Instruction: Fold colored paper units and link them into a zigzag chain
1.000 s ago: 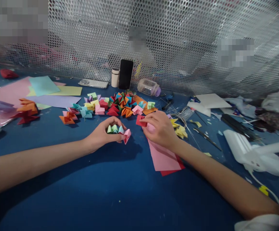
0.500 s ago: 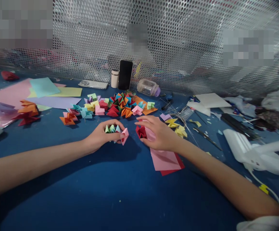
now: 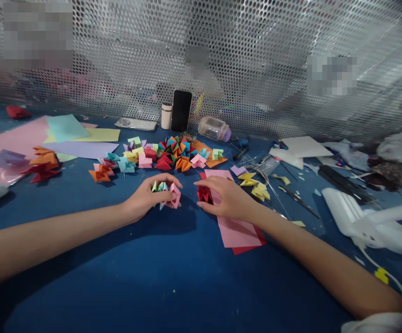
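My left hand (image 3: 145, 198) grips a chain of folded paper pieces (image 3: 166, 193), green and blue with a pink one at its right end, just above the blue table (image 3: 118, 277). My right hand (image 3: 227, 198) holds a small red folded paper piece (image 3: 204, 194) a little to the right of the chain, the two apart. Under my right hand lie a pink sheet (image 3: 235, 229) and a red sheet (image 3: 252, 243) stacked flat.
A pile of coloured folded pieces (image 3: 169, 155) lies behind my hands. A phone (image 3: 181, 111) leans on the perforated metal screen (image 3: 222, 69). Coloured sheets (image 3: 69, 134) lie at the left, yellow folded pieces (image 3: 256, 185), scissors (image 3: 298, 199) and a white glue gun (image 3: 360, 222) at the right.
My right hand has picked up the red folded piece and drawn it toward the chain. My left hand has turned the chain slightly, its pink end now facing the red piece.
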A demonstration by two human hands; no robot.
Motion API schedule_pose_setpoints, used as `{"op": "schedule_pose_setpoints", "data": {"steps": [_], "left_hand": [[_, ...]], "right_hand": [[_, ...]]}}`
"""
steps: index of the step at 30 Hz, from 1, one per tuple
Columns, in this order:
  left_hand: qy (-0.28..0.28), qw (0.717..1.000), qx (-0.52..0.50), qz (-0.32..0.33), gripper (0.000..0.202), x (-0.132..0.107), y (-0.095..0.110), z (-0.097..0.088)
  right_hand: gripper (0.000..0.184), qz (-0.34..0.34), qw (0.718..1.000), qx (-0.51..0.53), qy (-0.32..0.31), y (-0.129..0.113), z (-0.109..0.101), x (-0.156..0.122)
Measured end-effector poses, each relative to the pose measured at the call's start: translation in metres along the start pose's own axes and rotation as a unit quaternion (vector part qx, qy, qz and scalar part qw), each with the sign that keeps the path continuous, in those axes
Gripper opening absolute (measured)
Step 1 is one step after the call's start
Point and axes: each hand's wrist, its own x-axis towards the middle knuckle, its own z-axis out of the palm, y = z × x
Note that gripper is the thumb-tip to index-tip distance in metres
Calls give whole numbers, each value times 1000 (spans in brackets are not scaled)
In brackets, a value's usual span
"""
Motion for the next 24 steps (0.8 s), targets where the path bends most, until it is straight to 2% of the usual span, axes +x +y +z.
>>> {"op": "schedule_pose_setpoints", "data": {"steps": [3,8,11,16,21,24], "left_hand": [[-7,1000,1,-2,22,0,1,0],[-10,1000,6,-6,18,-1,0,-1],[-6,1000,4,6,13,0,-3,-1],[-18,997,79,21,12,-1,-2,1],[-62,984,158,51,17,-3,2,3],[-74,981,175,44,14,-3,2,4]], "right_hand": [[47,-2,1000,10,16,-1,1,0],[55,3,982,111,153,-23,0,-2],[56,-23,972,131,192,-42,-1,-4],[49,-69,972,131,183,-57,0,-7],[50,-44,966,202,156,-62,5,-10],[54,-57,962,221,151,-67,8,-14]]}}
